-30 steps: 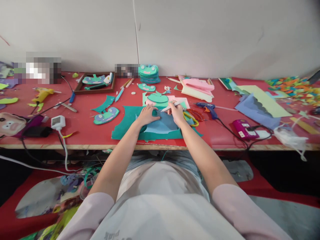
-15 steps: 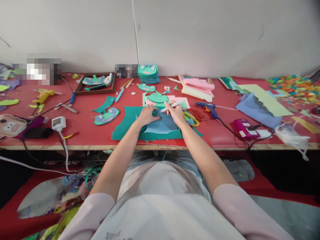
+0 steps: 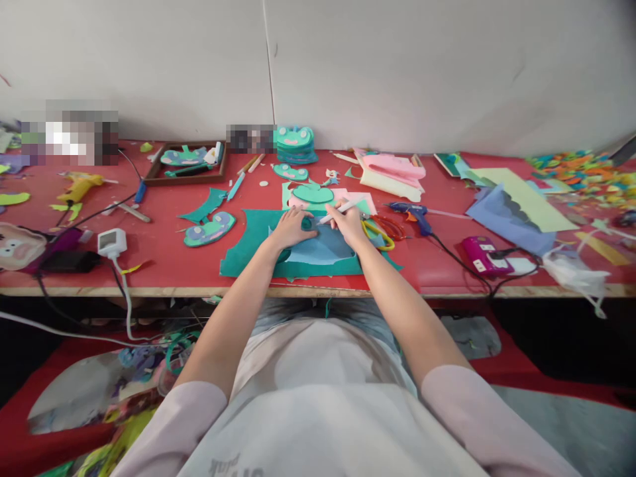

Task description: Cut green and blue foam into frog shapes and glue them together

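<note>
My right hand [image 3: 348, 224] grips a white pen [image 3: 336, 212], its tip near a small dark green piece [image 3: 307, 224]. Beside it my left hand [image 3: 292, 228] lies with fingers spread, pressing on the green and blue sheets, thumb pointing toward the pen. The blue felt sheet [image 3: 322, 248] rests on a larger dark green sheet [image 3: 243, 248] at the table's front edge. Just beyond my hands is a light green cut shape [image 3: 313, 193] on pink pieces. Yellow-handled scissors [image 3: 378, 237] are partly under the sheets by my right hand.
Left on the red table [image 3: 163, 252] are a green frog-like piece [image 3: 209, 229], a brown tray [image 3: 218, 173], a yellow glue gun [image 3: 79, 187] and a white plug [image 3: 112, 243]. Rightward are a blue glue gun [image 3: 415, 215], a purple power socket [image 3: 484, 256] and folded pink felt [image 3: 392, 169].
The view has shifted slightly. My hands, the pen and the sheets keep nearly the same places relative to each other.
</note>
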Tool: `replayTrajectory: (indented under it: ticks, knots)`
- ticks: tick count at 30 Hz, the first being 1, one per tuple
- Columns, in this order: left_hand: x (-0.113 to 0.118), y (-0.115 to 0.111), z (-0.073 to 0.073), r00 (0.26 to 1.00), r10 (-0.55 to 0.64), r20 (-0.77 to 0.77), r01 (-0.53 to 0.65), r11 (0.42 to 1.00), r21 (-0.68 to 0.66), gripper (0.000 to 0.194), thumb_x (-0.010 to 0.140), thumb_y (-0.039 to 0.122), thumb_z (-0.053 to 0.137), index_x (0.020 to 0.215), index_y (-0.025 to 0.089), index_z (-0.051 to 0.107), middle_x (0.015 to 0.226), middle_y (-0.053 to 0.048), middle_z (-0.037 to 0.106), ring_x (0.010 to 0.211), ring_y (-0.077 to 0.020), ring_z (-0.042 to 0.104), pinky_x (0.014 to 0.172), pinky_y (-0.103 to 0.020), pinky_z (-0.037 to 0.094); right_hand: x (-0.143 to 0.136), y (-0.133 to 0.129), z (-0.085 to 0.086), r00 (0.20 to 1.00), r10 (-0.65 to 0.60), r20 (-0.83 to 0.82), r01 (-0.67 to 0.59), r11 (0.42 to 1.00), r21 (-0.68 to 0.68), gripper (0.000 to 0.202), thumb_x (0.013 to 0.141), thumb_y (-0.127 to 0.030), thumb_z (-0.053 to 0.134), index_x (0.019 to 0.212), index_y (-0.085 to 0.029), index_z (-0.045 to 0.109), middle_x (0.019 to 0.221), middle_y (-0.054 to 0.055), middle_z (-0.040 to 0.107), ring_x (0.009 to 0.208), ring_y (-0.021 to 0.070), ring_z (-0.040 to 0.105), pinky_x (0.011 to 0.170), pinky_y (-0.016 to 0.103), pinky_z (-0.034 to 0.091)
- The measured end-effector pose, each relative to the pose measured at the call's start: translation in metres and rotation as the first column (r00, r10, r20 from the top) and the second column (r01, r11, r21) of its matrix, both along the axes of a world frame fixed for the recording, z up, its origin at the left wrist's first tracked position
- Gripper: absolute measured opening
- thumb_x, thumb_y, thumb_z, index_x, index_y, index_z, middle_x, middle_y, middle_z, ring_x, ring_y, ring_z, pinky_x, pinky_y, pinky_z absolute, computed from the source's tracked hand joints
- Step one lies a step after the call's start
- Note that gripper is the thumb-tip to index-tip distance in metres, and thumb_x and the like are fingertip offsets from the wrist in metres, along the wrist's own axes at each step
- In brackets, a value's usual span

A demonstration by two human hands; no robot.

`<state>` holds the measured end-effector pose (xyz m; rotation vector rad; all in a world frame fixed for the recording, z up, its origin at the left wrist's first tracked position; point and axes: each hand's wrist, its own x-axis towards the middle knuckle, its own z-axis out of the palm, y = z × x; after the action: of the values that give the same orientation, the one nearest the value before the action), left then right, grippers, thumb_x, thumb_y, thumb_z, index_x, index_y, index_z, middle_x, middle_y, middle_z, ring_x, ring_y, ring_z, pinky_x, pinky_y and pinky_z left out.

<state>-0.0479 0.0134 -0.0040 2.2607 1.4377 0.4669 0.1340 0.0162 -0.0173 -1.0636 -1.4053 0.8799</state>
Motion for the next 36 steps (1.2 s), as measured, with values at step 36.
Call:
replayTrajectory:
  ticks: [36]
  knots:
    - [0.0003,0.0000,-0.0005,1.000,0.003,-0.017,-0.003,1.000,0.005,0.055,0.073,0.048,0.062,0.120,0.022,0.054,0.148,-0.009,0.037,0.142,-0.0288,0.023,0.115,-0.046,0.020,-0.0008,-0.0002,-0.0012,0.977,-0.135,0.163,0.111,0.983,0.147,0.037,0.082,-0.050,0.055,0.060,-0.024,0.041,0.043,-0.006,0.049,0.044,0.0117,0.049,0.057,0.027,0.045]
